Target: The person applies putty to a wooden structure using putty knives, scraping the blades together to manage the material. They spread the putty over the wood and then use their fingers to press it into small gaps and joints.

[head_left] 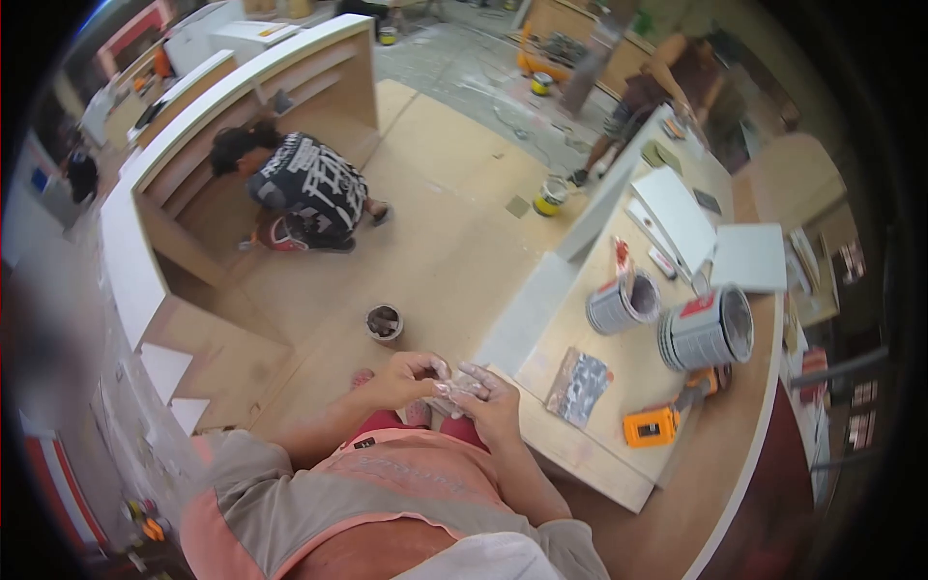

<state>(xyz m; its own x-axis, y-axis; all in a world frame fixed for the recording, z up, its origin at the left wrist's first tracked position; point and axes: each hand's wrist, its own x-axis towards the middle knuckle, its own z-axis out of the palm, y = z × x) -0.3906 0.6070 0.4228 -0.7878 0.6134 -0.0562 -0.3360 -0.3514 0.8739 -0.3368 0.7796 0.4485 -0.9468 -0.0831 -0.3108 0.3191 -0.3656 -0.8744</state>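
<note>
My left hand and my right hand meet in front of my body. The left fingers are curled in a pinch against the right fingertips. Whitish residue coats the fingers of both. Whatever lies between them, if anything, is too small to make out. To the right of my right hand, on the worktop, lies a flat piece smeared grey and white. On the floor beyond my left hand stands a small pot with dark contents.
Two open paint cans and an orange-based power tool stand on the worktop, with white panels behind. A crouching person is by the curved counter. Another person leans over the worktop's far end. A yellow-labelled can stands on the floor.
</note>
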